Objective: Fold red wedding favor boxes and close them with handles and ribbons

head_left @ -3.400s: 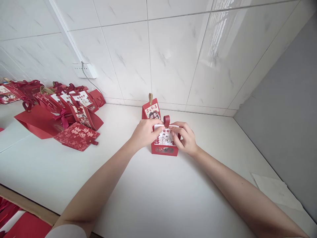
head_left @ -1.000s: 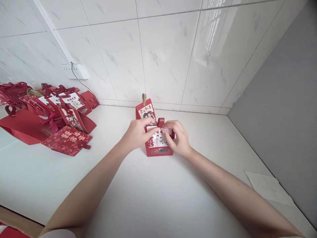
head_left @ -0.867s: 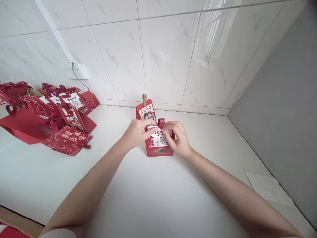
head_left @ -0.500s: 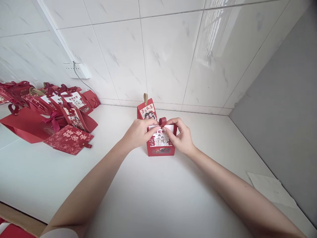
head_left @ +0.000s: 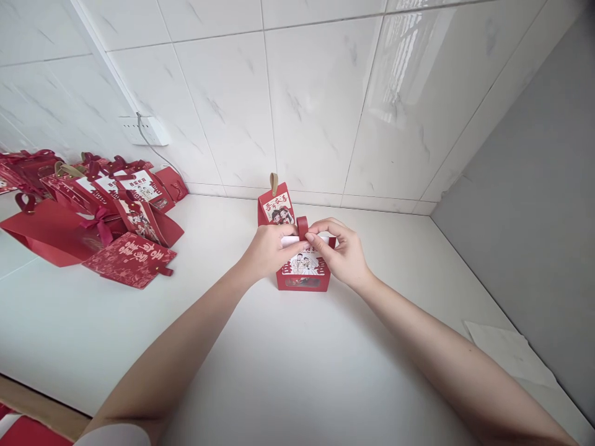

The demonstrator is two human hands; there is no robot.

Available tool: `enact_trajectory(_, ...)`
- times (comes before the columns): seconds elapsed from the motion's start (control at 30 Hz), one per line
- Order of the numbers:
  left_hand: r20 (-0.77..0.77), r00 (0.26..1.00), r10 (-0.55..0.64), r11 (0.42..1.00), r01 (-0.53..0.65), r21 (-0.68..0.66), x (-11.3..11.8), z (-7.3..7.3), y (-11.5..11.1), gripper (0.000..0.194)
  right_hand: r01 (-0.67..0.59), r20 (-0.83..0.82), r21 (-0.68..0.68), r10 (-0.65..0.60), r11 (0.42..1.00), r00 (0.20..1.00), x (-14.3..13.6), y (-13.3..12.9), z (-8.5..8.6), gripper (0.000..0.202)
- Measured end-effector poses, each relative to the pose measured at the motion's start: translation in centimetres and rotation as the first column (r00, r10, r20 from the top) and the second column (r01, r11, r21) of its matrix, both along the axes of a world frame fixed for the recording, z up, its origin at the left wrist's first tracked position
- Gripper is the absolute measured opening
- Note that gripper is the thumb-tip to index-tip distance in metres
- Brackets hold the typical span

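Note:
A red gift box [head_left: 303, 284] with a white printed front and a small clear window stands upright on the white table. My left hand [head_left: 272, 251] pinches its top edge from the left, thumb across the front. On the right, my right hand [head_left: 341, 251] is closed with thumb and forefinger at the base of the dark red strap loop [head_left: 302, 227]. The loop stands up between both hands. My fingers hide part of the box's top. Just behind stands a second red gift box [head_left: 277, 205] with a tan loop.
Several red gift boxes [head_left: 60, 232] with ribbons and loops crowd the left side, one flat red piece [head_left: 132, 260] in front of them. A tiled wall with a socket [head_left: 145, 131] and cable borders the back. White sheets [head_left: 506, 350] lie at right.
My right thumb and forefinger have shifted up to the loop's base, and my left thumb has slid right along the box's top. The loop now stands straighter.

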State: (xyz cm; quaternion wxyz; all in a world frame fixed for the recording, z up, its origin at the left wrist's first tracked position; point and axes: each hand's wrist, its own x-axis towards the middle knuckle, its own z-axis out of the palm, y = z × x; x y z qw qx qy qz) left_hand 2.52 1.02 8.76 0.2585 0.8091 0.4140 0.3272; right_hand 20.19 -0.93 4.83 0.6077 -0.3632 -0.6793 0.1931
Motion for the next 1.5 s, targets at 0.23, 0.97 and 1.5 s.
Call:
enact_trajectory(0.23, -0.081, 0.996, -0.03, 0.999, 0.031, 0.012, -0.3, 0.9, 0.0, 0.03, -0.001, -0.111, -0.119, -0.013, 0.993, 0.994, -0.7, -0.3, -0.2, 0.016)
enact_trajectory(0.97, 0.01, 0.987, -0.162, 0.982, 0.162, -0.097, -1.2, 1.2, 0.7, 0.024, -0.149, 0.214, -0.109, 0.17, 0.983, 0.962, 1.7, 0.6, 0.6, 0.019)
enact_trajectory(1.5, 0.167, 0.964, -0.206, 0.939, 0.243, -0.244, -1.6, 1.3, 1.0, 0.028, -0.255, 0.095, -0.022, 0.256, 0.967, 0.962, 1.5, 0.5, 0.4, 0.021)
